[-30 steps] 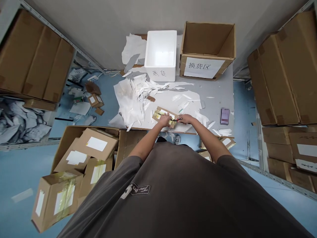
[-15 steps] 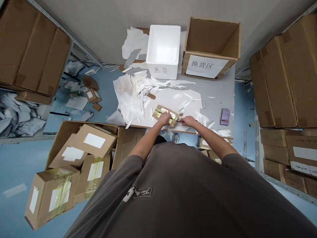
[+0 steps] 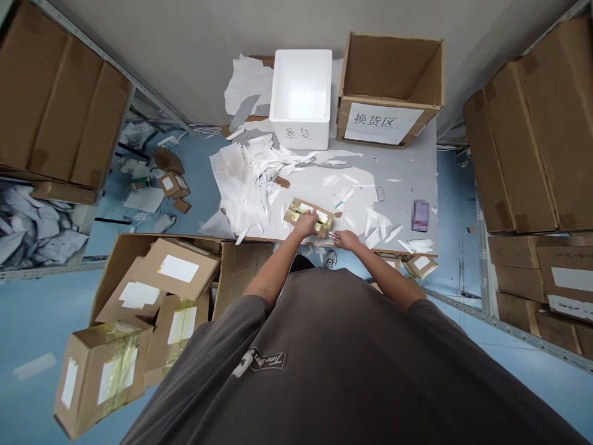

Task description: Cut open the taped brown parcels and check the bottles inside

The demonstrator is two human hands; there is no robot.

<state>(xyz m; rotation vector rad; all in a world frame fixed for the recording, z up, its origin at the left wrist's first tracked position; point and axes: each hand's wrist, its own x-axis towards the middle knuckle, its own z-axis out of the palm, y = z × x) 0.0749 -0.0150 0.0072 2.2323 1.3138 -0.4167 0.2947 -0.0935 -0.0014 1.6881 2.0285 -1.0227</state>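
Note:
A small cardboard box (image 3: 293, 214), wrapped in yellowish tape with a white label, lies at a slant near the table's front edge. My left hand (image 3: 306, 223) grips it from above, fingers pressed on its taped top. Just right of the box's near corner, my right hand (image 3: 346, 240) is closed around a slim box cutter (image 3: 333, 236). The cutter's tip points left, close to the box; whether it touches the cardboard is too small to tell.
Torn white paper (image 3: 241, 179) covers the table's left side. Behind stand a white foam box (image 3: 300, 133) and a large open carton (image 3: 386, 123). A blurred purple item (image 3: 420, 216) lies right. Taped parcels (image 3: 178, 269) fill a carton at left. Shelves with cartons (image 3: 532, 142) flank the table.
My right hand has drawn slightly left and toward my body, and the cutter has come away from the box's right end. My left hand stays on the box.

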